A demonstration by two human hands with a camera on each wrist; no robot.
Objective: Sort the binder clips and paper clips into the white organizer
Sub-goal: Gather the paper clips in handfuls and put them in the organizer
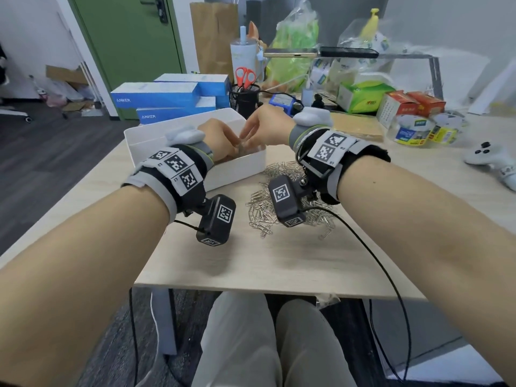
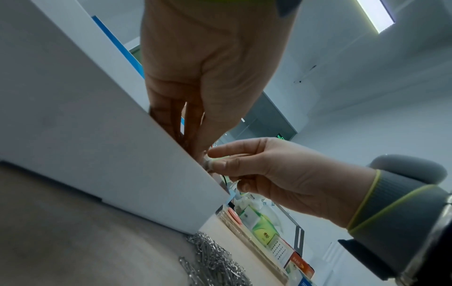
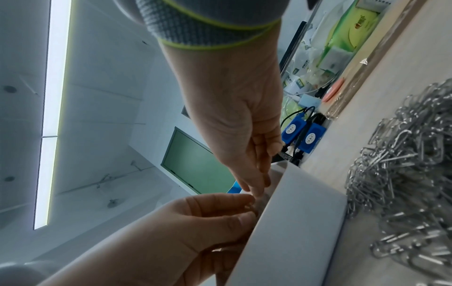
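Note:
The white organizer (image 1: 237, 169) stands on the wooden table, and its wall fills the left wrist view (image 2: 97, 135). Both hands meet over its near right corner. My left hand (image 1: 223, 138) reaches down inside the rim, thumb and fingers curled together (image 3: 249, 207). My right hand (image 1: 248, 132) comes in from the right, and its thumb and fingers (image 2: 215, 162) pinch a small pale item that I cannot identify. The left fingertips touch the same item. A heap of silver paper clips (image 1: 262, 208) lies on the table beside the organizer's front right corner. I see no binder clips.
Blue boxes (image 1: 167, 99) sit behind the organizer, with a black mesh pen cup (image 1: 244, 100) holding red scissors. Tape rolls (image 1: 413, 129), cartons and bags crowd the back right. A white controller (image 1: 488, 157) lies at far right. Wrist camera cables hang over the table's near edge.

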